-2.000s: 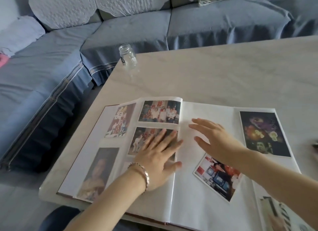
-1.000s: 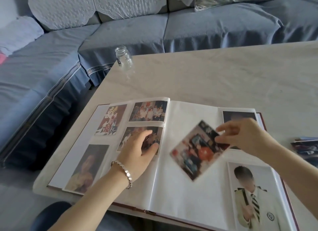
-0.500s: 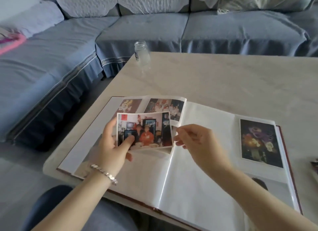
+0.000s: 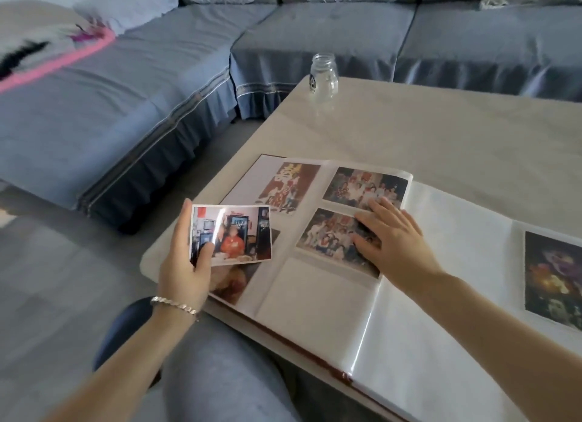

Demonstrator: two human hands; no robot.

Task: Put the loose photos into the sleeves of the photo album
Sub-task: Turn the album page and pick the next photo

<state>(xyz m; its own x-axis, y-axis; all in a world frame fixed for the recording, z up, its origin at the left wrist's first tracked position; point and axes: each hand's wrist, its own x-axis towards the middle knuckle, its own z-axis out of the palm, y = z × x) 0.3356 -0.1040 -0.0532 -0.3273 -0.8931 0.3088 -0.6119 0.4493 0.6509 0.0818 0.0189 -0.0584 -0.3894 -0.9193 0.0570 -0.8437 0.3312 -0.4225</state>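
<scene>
home living room, blue corner sofa [image 4: 189,84], pale coffee table [image 4: 441,132], glass jar [image 4: 323,78]

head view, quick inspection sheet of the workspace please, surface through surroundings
surface: pale table, with the album lying open at its near-left corner.
job's things: photo album open, several sleeves filled; empty sleeve at the bottom of the left page; loose photo held above the album's left edge.
clutter: clear glass jar upright at the far table corner.
grippers: left hand grips the loose photo; right hand rests flat on the left page's sleeved photos.
cables: nothing seen.
surroundings: blue sofa along the table's far and left sides.
</scene>
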